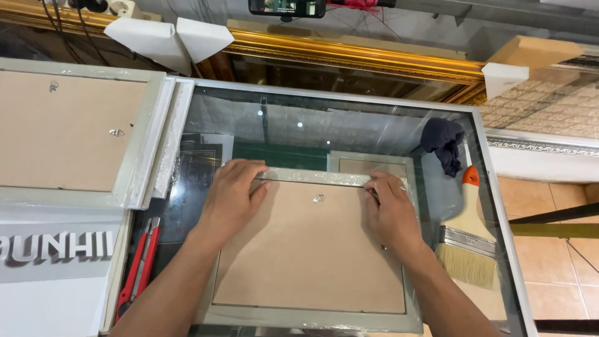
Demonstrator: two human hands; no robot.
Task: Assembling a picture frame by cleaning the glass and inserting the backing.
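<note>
A pale grey picture frame (312,318) lies face down on the glass surface (349,125), its brown backing board (306,249) up and a small metal hanger (319,198) near the top edge. The left hand (232,196) lies flat on the upper left corner, fingers spread over the rail and holding nothing. The right hand (388,209) presses the upper right corner, fingertips curled at the rail; whether they pinch anything I cannot tell.

Uneven pressure could probably slide the frame across the slick glass, or bow the board out of its rebate. Hard pressing is a risk to the pane itself (it is a display-case top). The paintbrush (465,240) and the red pliers (138,265) lie just beside the frame, so a shove could knock them.
</note>
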